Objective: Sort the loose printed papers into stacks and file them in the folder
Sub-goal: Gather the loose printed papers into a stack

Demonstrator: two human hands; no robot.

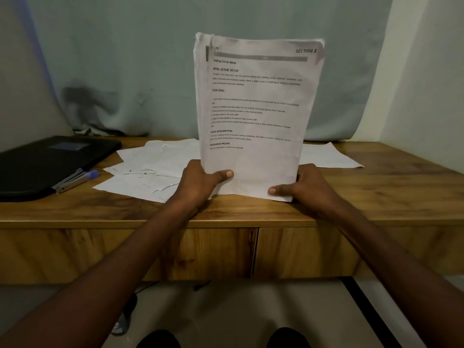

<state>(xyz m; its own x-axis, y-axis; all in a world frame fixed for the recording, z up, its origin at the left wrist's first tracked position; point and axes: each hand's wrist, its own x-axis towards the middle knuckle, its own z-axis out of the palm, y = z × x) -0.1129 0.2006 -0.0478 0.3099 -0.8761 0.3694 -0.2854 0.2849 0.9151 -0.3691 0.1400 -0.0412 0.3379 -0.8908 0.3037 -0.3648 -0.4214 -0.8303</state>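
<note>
A stack of printed papers (253, 109) stands upright on its bottom edge on the wooden desk (376, 192), its front page marked "SECTION 1". My left hand (198, 182) grips the stack's lower left side, thumb on the front page. My right hand (301, 187) grips the lower right corner, thumb across the front. More loose papers (150, 167) lie spread flat on the desk behind and left of the stack, and one sheet (329, 156) lies to the right. A black folder (47, 162) lies closed at the desk's left end.
A stapler (75, 180) with a blue tip rests against the folder's near edge. A grey-blue cloth (150, 59) hangs behind the desk. Two drawer fronts (256, 252) sit under the desktop. My feet show on the floor below.
</note>
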